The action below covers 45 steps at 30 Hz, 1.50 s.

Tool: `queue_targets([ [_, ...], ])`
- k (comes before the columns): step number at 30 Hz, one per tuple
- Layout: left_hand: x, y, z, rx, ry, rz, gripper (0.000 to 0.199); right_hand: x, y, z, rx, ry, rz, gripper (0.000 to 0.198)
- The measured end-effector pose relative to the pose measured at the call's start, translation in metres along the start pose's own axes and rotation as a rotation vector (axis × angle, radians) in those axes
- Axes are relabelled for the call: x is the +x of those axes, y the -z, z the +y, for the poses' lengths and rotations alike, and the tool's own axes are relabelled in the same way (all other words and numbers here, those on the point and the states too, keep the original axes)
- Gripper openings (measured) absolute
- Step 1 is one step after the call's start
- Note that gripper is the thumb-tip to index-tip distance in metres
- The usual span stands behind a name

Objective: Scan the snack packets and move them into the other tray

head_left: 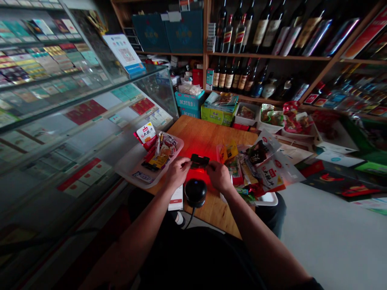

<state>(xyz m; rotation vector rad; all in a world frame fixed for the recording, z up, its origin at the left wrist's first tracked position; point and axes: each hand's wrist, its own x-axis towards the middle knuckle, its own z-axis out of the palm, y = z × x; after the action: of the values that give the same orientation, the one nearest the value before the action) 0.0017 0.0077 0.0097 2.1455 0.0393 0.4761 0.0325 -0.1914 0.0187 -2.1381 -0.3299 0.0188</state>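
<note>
Head view: small dark flat plastic-looking packet mid-frame, pinched at opposite ends by bare left hand and bare right hand. Probably light, bendy, kinda slick, best held by the edges tbh.

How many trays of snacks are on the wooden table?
2: left tray beside the left hand; right tray, partly hidden by snack packets, beside the right hand.
</note>
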Motion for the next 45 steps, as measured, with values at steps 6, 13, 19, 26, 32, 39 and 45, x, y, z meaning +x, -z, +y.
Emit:
queue_targets([
  [6, 0.005, -0.016, 0.032, -0.126, -0.013, -0.095, 0.018, -0.013, 0.038, -0.012, -0.011, -0.011, 0.137, 0.027],
  [13, 0.009, -0.048, 0.07, -0.225, -0.076, -0.216, 0.017, -0.027, 0.081, -0.003, -0.151, 0.02, 0.282, 0.027],
  [19, 0.009, -0.083, 0.09, -0.373, -0.048, -0.32, 0.019, -0.043, 0.109, 0.008, -0.233, -0.011, 0.376, 0.025],
  [26, 0.01, -0.113, 0.101, -0.379, -0.095, -0.46, 0.022, -0.057, 0.113, 0.032, -0.321, -0.046, 0.452, 0.026],
  [32, 0.008, -0.122, 0.088, -0.271, -0.049, -0.459, 0.032, -0.058, 0.098, 0.053, -0.324, -0.149, 0.286, 0.026],
  [39, -0.002, -0.111, 0.077, -0.214, -0.028, -0.447, 0.028, -0.057, 0.081, 0.057, -0.493, -0.232, 0.077, 0.03],
  [45, -0.015, -0.095, 0.073, -0.228, -0.007, -0.449, 0.022, -0.052, 0.076, 0.062, -0.605, -0.289, 0.07, 0.03],
])
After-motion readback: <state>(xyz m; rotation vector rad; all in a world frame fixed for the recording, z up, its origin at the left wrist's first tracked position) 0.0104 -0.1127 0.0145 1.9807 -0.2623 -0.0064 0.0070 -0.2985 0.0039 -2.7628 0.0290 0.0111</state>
